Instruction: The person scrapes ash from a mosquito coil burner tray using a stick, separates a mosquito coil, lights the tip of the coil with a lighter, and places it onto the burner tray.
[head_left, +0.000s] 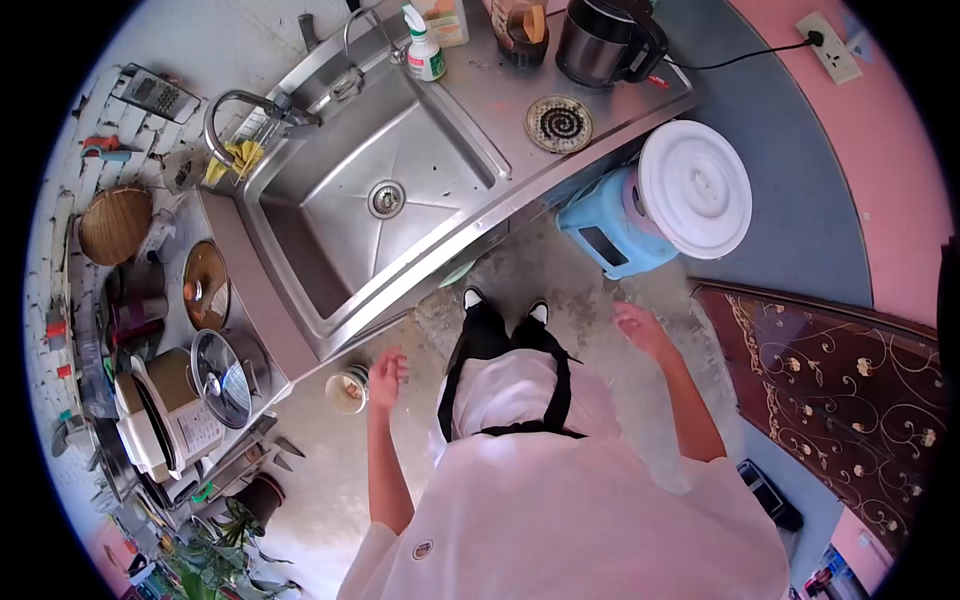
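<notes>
two sets of loosely curled, slightly parted fingers pinch nothing, left hand (pixel 388 374) near the pail (pixel 334 399) on the floor (pixel 330 480), right hand (pixel 643 330) near the stool (pixel 592 213), seemingly between steps, any grip first calling for a reach.

Left hand (pixel 389 370) loose near bucket (pixel 333 394), right hand (pixel 645 332) loose near blue stool (pixel 648 257). 1 kettle (pixel 592 48) near counter's (pixel 485 95) right edge, 1 round plate (pixel 559 124) by front edge.

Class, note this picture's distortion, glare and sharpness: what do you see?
Head view: black corners and the bowed pink wall suggest wide-angle distortion; head view: pale sheen on the steel sink; head view: the left hand and right hand look slightly soft, though their outlines are readable.
</notes>
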